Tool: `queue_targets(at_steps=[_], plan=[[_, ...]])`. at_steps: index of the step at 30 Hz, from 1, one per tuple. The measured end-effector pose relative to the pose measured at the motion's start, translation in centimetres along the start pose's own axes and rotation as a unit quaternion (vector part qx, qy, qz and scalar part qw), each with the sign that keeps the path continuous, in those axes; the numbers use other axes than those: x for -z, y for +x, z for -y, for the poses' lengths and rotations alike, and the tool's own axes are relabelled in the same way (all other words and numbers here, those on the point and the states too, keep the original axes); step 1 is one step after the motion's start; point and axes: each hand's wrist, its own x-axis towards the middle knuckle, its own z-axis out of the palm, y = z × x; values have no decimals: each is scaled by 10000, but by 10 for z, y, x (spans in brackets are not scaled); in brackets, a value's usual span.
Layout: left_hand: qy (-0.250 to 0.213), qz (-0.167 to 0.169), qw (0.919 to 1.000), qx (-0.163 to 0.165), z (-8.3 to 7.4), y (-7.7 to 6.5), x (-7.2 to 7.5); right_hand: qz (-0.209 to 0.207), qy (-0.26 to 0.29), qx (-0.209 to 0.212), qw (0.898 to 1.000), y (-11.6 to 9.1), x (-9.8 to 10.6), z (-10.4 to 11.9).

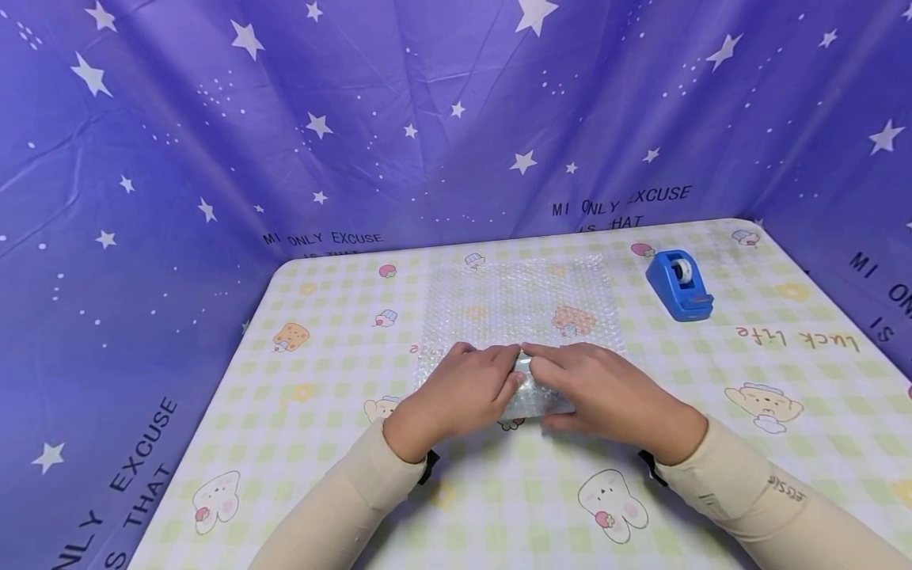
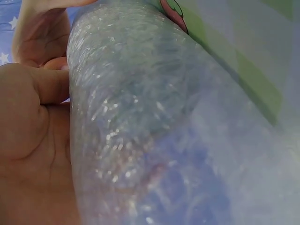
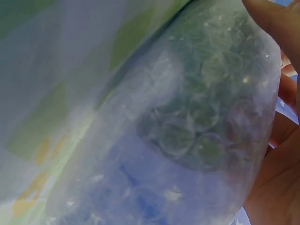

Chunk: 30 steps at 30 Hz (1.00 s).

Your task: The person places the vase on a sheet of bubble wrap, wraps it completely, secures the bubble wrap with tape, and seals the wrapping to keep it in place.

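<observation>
A sheet of bubble wrap [image 1: 513, 293] lies flat across the middle of the table, its near end rolled up around a greyish object. The wrapped roll [image 1: 530, 400] lies crosswise between both hands. My left hand [image 1: 470, 388] grips its left part, fingers over the top and thumb on the near side. On the right part, my right hand [image 1: 598, 388] holds it the same way, its fingertips close to the left ones. In the left wrist view the bubble wrap [image 2: 126, 93] fills the middle. Through the wrap [image 3: 187, 126] in the right wrist view, a dark rounded edge shows; the object itself stays hidden.
A blue tape dispenser [image 1: 680, 286] with a roll of tape stands at the back right of the table. The tablecloth [image 1: 321, 475] is green-checked with cartoon prints. Behind the table and along its sides hangs a purple star-patterned curtain [image 1: 399, 158].
</observation>
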Motion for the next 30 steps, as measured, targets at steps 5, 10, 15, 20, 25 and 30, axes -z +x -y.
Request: queue_targets(at_steps=[5,10,15,20,25,30], plan=[[54,-55,10000,25,0,0,-1,-50,28,-70,10000,1,-1,1],[155,-249,9996,54,1,0,-1,-147,19,-78,9999,2,-2,0],[291,-493,9984,27,1,1,-2,-254,-13,-25,9997,3,-4,0],[414,-723,9965,-35,0,0,-3,-318,-22,29,9995,2,-6,-2],[556,-928,9941,-62,-1,0,-2,-340,-17,74,9994,2,-6,-4],[597,-1019,9930,-59,-1,0,0,-315,-1,89,9995,2,-6,-4]])
